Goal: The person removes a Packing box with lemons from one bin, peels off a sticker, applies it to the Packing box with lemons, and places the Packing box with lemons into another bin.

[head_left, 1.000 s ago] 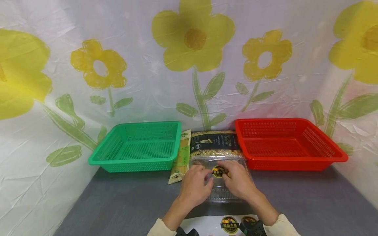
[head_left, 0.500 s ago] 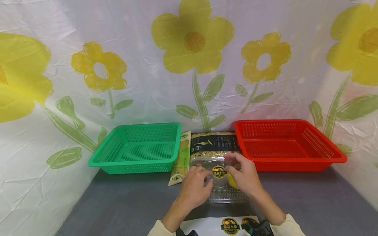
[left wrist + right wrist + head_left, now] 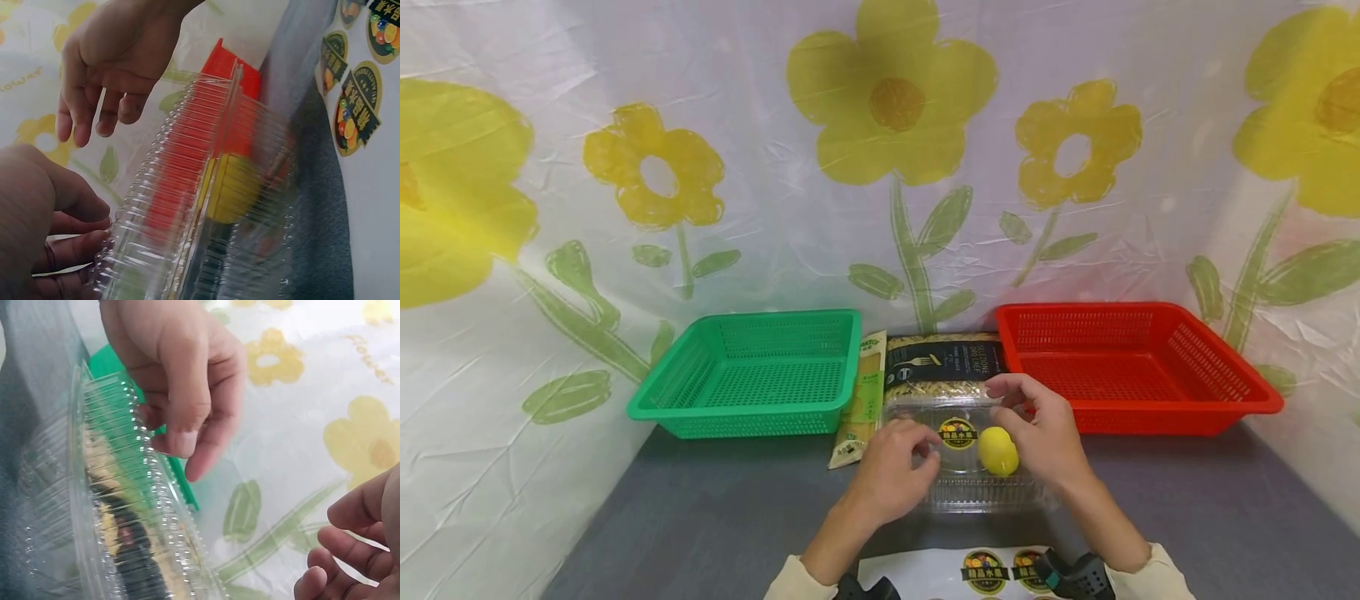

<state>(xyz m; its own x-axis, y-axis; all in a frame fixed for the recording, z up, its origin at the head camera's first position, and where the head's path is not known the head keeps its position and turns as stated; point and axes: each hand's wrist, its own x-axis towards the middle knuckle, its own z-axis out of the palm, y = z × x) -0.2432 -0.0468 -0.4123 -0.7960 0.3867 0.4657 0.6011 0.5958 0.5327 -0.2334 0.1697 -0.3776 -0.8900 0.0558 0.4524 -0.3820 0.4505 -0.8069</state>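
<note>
A clear plastic clamshell box (image 3: 966, 493) lies closed on the table, a yellow lemon (image 3: 998, 452) visible inside its right part. On the lid sits a round black-and-gold fruit sticker (image 3: 957, 433). My left hand (image 3: 895, 471) rests at the lid's left side, fingers loosely bent; in the left wrist view its fingertips meet the box's ribbed edge (image 3: 159, 169). Above the right side, my right hand (image 3: 1047, 429) is raised with relaxed, slightly curved fingers and holds nothing. The right wrist view shows that hand (image 3: 362, 550) apart from the box.
Behind the box lie a bag of penne pasta (image 3: 943, 362) and a long yellow-green packet (image 3: 865, 392). A green basket (image 3: 737, 421) stands to the left, a red basket (image 3: 1150, 417) to the right. In front is a white sheet of stickers (image 3: 917, 571).
My right hand has moved right and away from the sticker, uncovering the lemon. The left hand stays nearly in place at the lid.
</note>
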